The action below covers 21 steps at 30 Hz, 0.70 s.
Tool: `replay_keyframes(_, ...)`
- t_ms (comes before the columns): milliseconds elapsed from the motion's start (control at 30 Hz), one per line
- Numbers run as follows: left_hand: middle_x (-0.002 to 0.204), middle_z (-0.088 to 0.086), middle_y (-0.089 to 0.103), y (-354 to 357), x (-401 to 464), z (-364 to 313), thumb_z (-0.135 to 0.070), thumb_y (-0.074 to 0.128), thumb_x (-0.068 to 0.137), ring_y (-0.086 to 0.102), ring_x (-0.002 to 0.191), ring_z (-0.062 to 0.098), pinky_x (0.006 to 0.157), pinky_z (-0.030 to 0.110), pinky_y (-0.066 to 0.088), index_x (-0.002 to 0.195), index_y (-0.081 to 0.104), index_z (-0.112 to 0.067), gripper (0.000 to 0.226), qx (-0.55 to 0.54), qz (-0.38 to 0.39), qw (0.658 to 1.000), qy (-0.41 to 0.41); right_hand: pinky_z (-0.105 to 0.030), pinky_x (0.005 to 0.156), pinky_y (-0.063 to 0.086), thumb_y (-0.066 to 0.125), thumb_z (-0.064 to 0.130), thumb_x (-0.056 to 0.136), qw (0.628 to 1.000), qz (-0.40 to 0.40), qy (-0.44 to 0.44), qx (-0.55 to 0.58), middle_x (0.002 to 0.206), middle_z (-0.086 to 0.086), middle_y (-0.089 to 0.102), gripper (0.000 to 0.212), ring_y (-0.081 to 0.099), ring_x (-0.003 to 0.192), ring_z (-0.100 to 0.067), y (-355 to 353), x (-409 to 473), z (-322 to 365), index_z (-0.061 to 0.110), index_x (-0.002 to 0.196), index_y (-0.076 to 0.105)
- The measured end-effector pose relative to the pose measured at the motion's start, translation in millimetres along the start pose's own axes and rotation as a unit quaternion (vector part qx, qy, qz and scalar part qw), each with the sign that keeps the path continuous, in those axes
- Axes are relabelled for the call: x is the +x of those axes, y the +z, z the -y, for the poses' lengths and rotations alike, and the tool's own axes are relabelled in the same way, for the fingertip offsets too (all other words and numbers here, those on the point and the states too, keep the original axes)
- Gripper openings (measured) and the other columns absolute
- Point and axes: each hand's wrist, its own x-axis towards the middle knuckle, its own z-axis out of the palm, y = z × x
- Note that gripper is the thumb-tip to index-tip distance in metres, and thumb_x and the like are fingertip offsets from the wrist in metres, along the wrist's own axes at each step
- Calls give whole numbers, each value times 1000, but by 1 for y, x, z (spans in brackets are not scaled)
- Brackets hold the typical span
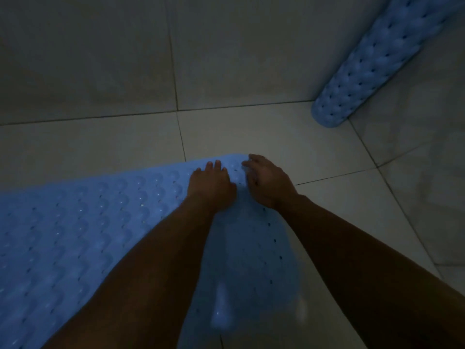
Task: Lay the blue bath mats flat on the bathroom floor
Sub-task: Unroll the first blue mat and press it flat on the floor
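Both hands, left hand [210, 183] and right hand [268, 181], press spread-fingered on the unrolled mat [83, 222]'s far corner, floppy rubbery stuff best held at edges, while the rolled mat [377, 61] leans well beyond it.

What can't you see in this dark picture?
- Mat, head view: its near and left ends are cut off by the frame, and the arms cover part.
- Rolled mat: its top is cut off by the frame.
- Left hand and right hand: their palms are hidden.
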Motion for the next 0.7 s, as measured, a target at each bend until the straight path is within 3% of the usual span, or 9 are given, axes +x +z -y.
replay_keyframes(33,157,18,41,-18,6,3,-42,40,103,42,141,36,114,46,36,148,46,-8,57,-35,28,999,-6,-45,111,42,38,32,96,999,38,-3,-9,150,-17,49,52,46,139,-32,2,2,7,8,137,58)
replay_keyframes(100,150,17,50,-41,10,14,-37,42,103,49,136,36,111,45,41,145,52,-11,50,-85,26,996,8,-50,118,30,32,35,101,993,109,-3,-41,163,-15,28,57,26,150,-32,9,5,18,10,150,41)
replay_keyframes(200,152,12,48,-30,-13,29,-29,49,98,36,145,35,111,48,38,149,48,-18,52,-65,-89,994,7,-50,125,7,30,46,106,973,206,4,-100,168,-11,-8,68,-4,155,-30,23,10,19,12,160,7)
replay_keyframes(267,159,9,41,-9,-31,35,-29,50,96,21,153,35,114,52,33,151,45,-17,56,-26,-111,993,18,-48,125,1,30,55,104,968,232,13,-95,167,-10,-16,78,-11,155,-29,32,8,17,13,160,-4)
replay_keyframes(400,161,12,36,15,-42,45,-37,38,92,12,155,39,116,55,28,149,48,-14,62,-2,-153,988,19,-51,125,-2,29,69,97,985,151,-1,-86,167,-13,-13,91,-13,154,-29,57,-9,13,11,160,-3)
replay_keyframes(533,168,12,19,25,-44,47,-39,38,100,-4,156,40,123,55,16,156,35,-18,60,17,-137,990,25,-51,125,-1,13,85,84,989,76,-17,-128,167,-17,-4,109,-6,155,-32,69,-16,12,7,160,2)
replay_keyframes(700,169,11,16,30,-57,52,-45,21,93,-8,156,38,125,54,12,157,33,-18,71,6,-150,988,25,-52,125,4,16,80,91,993,46,-15,-109,169,-12,0,101,-4,156,-26,76,-21,11,7,160,7)
